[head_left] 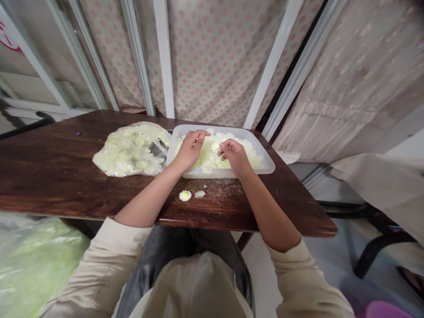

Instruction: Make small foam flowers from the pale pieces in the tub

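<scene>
Over the tub (228,174), pinching a scalloped pale-green piece (216,147) in the right hand (236,155); cannot tell the left hand's (191,149) grip. Seemingly partway, with many pieces (255,155) in tub and bag (130,148), two loose ones (185,195) on the tabletop (59,168).

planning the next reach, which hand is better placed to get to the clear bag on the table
Probably the left hand: it is nearer the clear bag. The right hand is farther across the tub and appears to hold a pale flower-shaped piece.
</scene>
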Available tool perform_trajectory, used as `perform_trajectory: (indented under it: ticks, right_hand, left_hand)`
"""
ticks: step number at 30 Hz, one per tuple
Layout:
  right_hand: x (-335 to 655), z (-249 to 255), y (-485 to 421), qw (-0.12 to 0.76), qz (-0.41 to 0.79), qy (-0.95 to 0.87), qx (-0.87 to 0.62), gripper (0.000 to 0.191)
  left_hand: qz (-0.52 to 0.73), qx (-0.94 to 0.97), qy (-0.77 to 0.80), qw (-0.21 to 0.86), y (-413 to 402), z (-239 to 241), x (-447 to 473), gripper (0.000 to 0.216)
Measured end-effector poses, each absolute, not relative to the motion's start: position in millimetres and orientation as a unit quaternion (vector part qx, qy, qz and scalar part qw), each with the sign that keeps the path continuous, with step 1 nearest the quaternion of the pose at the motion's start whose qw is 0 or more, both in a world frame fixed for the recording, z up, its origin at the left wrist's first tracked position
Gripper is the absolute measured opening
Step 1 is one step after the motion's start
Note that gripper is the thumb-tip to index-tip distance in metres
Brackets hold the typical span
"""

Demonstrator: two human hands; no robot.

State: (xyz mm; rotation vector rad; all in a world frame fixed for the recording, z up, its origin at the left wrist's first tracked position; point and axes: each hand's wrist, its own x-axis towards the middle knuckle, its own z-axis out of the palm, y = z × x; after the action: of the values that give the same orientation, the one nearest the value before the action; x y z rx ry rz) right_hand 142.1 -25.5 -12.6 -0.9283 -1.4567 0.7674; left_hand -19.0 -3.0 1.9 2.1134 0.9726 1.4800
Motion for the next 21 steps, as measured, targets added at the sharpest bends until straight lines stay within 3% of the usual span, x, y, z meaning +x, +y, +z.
perform_trajectory:
  ticks: [7, 21]
  right_hand:
    - [141.4, -11.7, -26.0, 0.579, 0.304, -0.645, -0.396, 0.02]
    - [141.6, -12.5, -24.7, 0.579, 0.269, -0.665, -0.388, 0.024]
  left_hand:
    - [0.456, 0.795, 0.307, 0.258, -6.3, 5.1, -18.1, 0.02]
    - [0.475, 0.774, 0.321, 0.269, -8.7, 7.0, -18.8, 0.027]
